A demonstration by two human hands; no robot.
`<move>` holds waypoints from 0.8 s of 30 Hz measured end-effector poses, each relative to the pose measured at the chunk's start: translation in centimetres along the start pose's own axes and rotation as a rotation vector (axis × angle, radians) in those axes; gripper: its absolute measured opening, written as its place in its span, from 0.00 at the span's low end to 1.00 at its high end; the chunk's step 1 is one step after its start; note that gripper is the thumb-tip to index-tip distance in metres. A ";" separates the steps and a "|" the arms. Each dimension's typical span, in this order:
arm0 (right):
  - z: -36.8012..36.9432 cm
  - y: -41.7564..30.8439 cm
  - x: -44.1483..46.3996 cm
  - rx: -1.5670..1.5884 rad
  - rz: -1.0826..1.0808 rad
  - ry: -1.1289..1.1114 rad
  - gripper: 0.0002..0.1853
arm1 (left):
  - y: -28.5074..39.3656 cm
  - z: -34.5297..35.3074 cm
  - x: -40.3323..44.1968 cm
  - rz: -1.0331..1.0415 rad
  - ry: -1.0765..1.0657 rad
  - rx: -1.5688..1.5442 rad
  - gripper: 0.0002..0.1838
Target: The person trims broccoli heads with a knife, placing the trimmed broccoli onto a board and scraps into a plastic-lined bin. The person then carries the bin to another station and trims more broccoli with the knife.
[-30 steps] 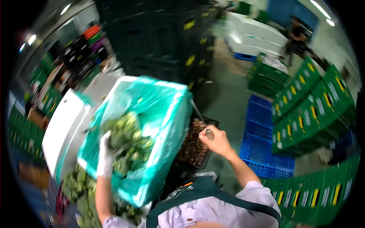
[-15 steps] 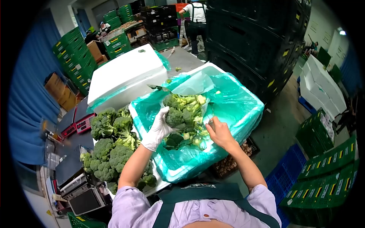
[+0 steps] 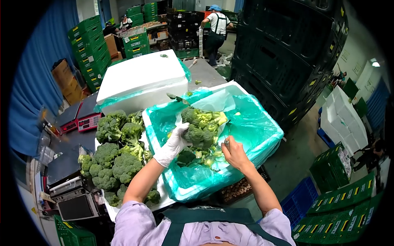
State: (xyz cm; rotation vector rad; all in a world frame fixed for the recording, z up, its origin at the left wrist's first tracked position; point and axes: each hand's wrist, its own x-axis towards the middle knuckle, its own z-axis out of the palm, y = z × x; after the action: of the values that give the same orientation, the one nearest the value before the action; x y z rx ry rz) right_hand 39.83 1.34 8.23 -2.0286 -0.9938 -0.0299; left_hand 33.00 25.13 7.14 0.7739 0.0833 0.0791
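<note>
In the head view, the left hand (image 3: 172, 144), in a thin white glove, curls around a dark-green, bushy broccoli head with pale stalks (image 3: 202, 127), holding it over an open white foam box lined with glossy green plastic (image 3: 256, 125). The bare right hand (image 3: 235, 153) is closed around a small, slim tool with a greyish end (image 3: 227, 142), perhaps a knife, just beside the stalks; its blade is hard to make out.

Pale green scraps (image 3: 214, 160) lie in the box below, so some cutting appears done, while the held head keeps thick stalks. To the left, a heap of dark-green broccoli heads (image 3: 113, 166) rests on a flat white surface (image 3: 166, 200); whether these are finished or waiting cannot be told.
</note>
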 end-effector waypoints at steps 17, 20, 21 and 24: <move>0.1 1.5 -1.3 -0.032 0.116 -0.035 0.13 | 0.1 0.7 0.1 0.256 0.033 0.379 0.41; 0.1 2.3 -1.0 -0.089 0.119 -0.073 0.14 | -0.3 0.3 0.0 0.261 0.060 0.437 0.42; 0.1 2.0 -0.5 -0.083 0.126 -0.090 0.14 | -0.6 0.4 0.0 0.284 0.057 0.387 0.41; -1.0 0.7 1.0 0.117 0.308 -0.269 0.13 | -0.2 0.7 -0.2 0.356 0.062 0.369 0.40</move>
State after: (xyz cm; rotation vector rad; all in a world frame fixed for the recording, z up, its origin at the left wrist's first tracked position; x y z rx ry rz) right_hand 41.33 1.05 8.77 -2.0904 -0.8102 0.4656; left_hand 32.85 24.45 7.50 1.1499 0.0174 0.4348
